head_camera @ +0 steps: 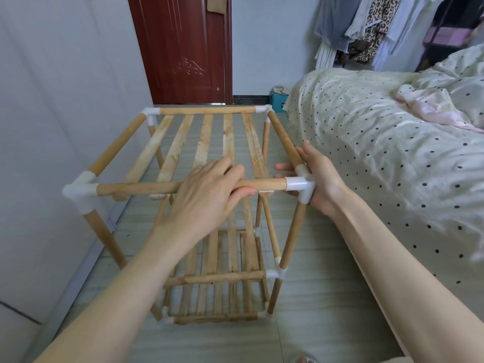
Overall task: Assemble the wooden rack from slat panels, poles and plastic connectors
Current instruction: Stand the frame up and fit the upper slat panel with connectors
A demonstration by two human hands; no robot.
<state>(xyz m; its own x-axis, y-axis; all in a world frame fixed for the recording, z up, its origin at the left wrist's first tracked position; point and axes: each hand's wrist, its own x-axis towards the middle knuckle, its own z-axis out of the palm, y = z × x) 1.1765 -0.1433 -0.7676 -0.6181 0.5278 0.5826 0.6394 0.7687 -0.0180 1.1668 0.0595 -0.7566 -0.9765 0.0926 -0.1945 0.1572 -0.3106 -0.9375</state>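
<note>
Rack (209, 158) upright on tiled floor (327, 297), wall (52, 100) close on one side, bed (379, 142) just beside the other. Left hand (209, 191) curled round front pole (136, 188); right hand (318, 179) clasping near-right connector (301, 183). Door (183, 48) and hanging clothes (366, 30) beyond.

Soft, even daylight fills the room, bright and without hard glare. Shadows are faint: only a pale blur lies on the grey tiled floor (327, 297) under the light wooden slatted rack (209, 142). The wide lens bends straight lines near the edges, so the dark red panelled door (183, 48) leans. The hanging clothes (366, 30) at top right look slightly soft; the centre is sharp.
</note>
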